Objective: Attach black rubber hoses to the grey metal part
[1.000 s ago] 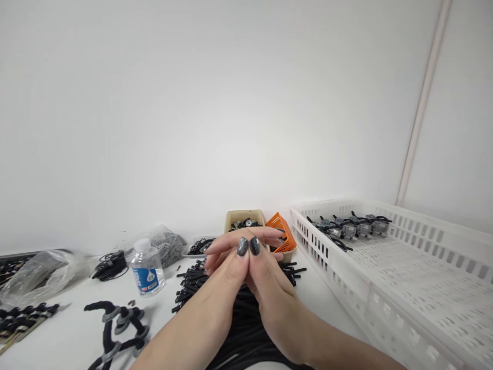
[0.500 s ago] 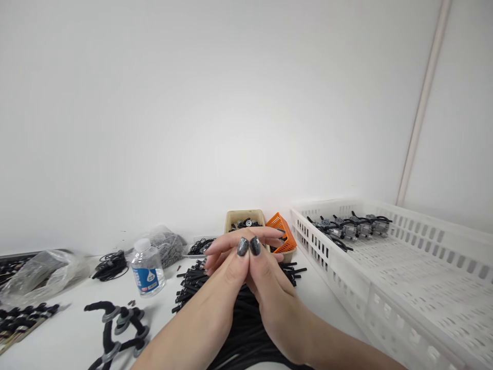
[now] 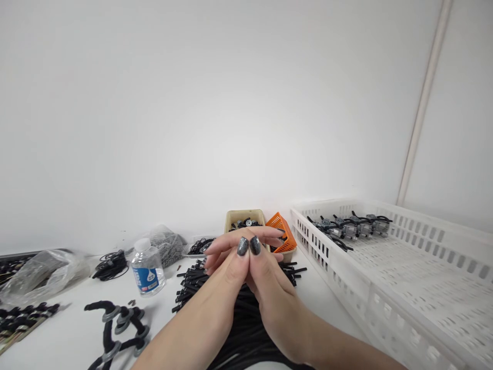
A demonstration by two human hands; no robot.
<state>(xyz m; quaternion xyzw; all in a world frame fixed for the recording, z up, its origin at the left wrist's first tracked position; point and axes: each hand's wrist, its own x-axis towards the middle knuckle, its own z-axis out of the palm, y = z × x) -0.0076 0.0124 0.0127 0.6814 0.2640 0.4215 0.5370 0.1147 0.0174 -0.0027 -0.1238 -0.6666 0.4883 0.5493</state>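
Observation:
My left hand (image 3: 221, 280) and my right hand (image 3: 274, 303) meet in front of me. Their dark glittery thumbnails point up, side by side, and the thumbs touch. The other fingers stretch out and cross over each other behind the thumbs. I see nothing held; the space between the palms is hidden. Under both hands lies a large bundle of black cords (image 3: 246, 329) with stiff tips, partly covered by my wrists. Left of my left forearm, a black padded strap (image 3: 108, 334) with grey rings rests on the white table (image 3: 54, 344).
A white slatted crate (image 3: 346, 288) on the right holds several clear devices (image 3: 350, 228) with black straps. Behind my hands stand a beige bin (image 3: 227, 221) and a tilted orange basket (image 3: 290, 237). To the left are a clear bottle (image 3: 146, 270), plastic bags (image 3: 46, 275) and coiled black cord (image 3: 110, 265).

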